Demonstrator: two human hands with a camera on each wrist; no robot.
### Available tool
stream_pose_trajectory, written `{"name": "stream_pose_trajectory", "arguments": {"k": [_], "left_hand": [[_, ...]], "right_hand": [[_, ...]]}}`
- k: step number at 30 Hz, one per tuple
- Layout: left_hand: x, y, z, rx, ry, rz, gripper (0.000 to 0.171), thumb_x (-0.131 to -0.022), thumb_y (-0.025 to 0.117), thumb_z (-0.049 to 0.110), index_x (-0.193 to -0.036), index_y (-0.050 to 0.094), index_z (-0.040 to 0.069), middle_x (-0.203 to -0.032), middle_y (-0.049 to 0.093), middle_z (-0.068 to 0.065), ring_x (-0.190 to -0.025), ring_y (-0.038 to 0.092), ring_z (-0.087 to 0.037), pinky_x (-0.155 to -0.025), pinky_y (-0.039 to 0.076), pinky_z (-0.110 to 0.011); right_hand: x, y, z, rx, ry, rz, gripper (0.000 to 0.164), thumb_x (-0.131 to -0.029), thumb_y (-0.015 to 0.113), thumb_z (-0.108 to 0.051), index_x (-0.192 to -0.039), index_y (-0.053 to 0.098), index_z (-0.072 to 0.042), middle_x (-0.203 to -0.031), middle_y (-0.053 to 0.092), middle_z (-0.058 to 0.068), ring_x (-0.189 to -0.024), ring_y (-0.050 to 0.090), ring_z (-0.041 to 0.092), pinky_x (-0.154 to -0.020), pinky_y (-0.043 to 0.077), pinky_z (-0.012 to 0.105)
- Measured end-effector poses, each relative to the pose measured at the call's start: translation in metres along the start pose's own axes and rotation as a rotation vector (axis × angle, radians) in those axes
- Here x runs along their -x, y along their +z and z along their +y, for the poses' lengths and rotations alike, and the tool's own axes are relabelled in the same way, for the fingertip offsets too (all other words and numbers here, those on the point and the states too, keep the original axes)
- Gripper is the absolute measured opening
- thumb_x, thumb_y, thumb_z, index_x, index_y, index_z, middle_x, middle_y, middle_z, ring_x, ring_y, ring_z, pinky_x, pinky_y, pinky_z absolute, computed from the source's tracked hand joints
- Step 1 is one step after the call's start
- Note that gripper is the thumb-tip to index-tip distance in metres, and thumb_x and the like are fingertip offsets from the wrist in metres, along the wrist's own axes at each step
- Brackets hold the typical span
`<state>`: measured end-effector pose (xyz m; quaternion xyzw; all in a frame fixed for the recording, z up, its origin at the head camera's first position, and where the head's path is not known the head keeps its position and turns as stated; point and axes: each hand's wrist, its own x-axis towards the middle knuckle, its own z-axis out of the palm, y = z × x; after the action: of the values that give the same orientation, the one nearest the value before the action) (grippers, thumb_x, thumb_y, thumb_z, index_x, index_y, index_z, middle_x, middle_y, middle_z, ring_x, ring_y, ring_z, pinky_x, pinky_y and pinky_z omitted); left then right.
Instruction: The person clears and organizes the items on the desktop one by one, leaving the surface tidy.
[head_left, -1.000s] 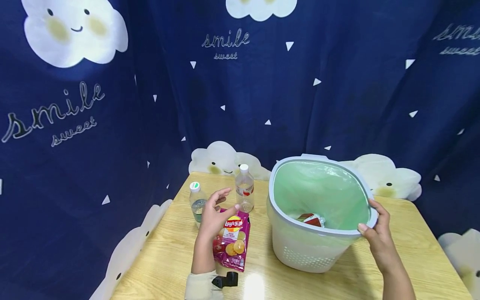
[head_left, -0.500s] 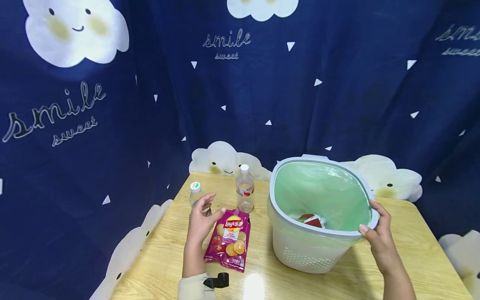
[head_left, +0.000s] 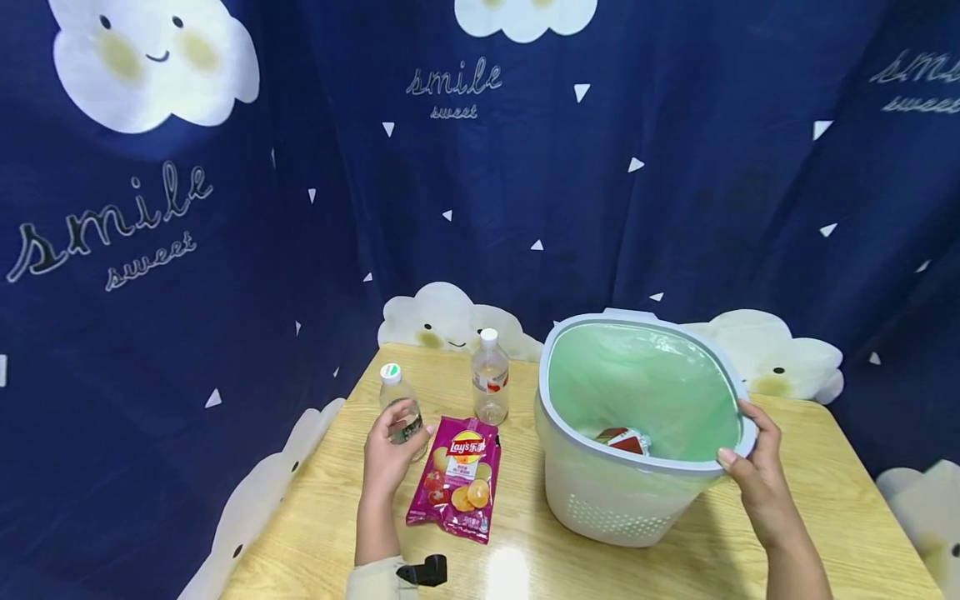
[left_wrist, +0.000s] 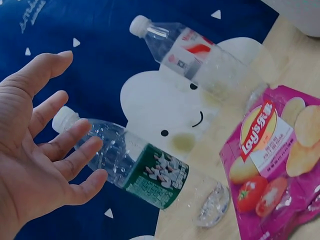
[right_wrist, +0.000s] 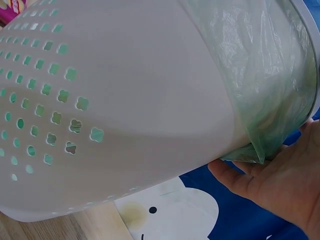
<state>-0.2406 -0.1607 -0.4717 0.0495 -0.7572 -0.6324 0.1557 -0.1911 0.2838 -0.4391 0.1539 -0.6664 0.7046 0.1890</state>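
My left hand (head_left: 386,458), fingers loosely bent and spread, is right at a clear plastic bottle (left_wrist: 156,175) with a white cap and a green label. In the left wrist view the fingers overlap the bottle's neck without wrapping round it. A purple Lay's chip bag (head_left: 459,479) lies flat just right of that hand. Behind the bag stands a second clear bottle (head_left: 491,385) with a red-and-white label. My right hand (head_left: 767,483) grips the grey rim of a white trash can (head_left: 600,492), thumb on the near side. The can leans toward me, lined with a green bag (right_wrist: 265,75).
Inside the trash can lies a crumpled red-and-white wrapper (head_left: 626,440). The wooden table (head_left: 307,533) ends at the back against a dark blue curtain (head_left: 480,208) printed with clouds. The can's perforated lower wall (right_wrist: 55,105) sits right of the chip bag.
My left hand has moved left and slightly down, from over the chip bag to beside the green-labelled bottle. The bag is now uncovered. My right hand and the trash can hold their place.
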Motion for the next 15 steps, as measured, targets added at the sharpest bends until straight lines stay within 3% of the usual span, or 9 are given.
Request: {"name": "stream_pose_trajectory", "arguments": {"k": [15], "left_hand": [[-0.004,-0.004,-0.013,-0.004,0.017,0.173,0.058,-0.075,0.077,0.009,-0.127,0.052,0.006,-0.124,0.050,-0.018,-0.113,0.046,-0.036,-0.091,0.031,-0.050]], "right_hand": [[0.001,-0.001,-0.001,0.026,0.030,0.001,0.066,-0.086,0.040,0.001,-0.145,0.016,-0.017,-0.139,0.015,0.011,-0.114,0.033,0.018,-0.084,0.034,0.015]]}}
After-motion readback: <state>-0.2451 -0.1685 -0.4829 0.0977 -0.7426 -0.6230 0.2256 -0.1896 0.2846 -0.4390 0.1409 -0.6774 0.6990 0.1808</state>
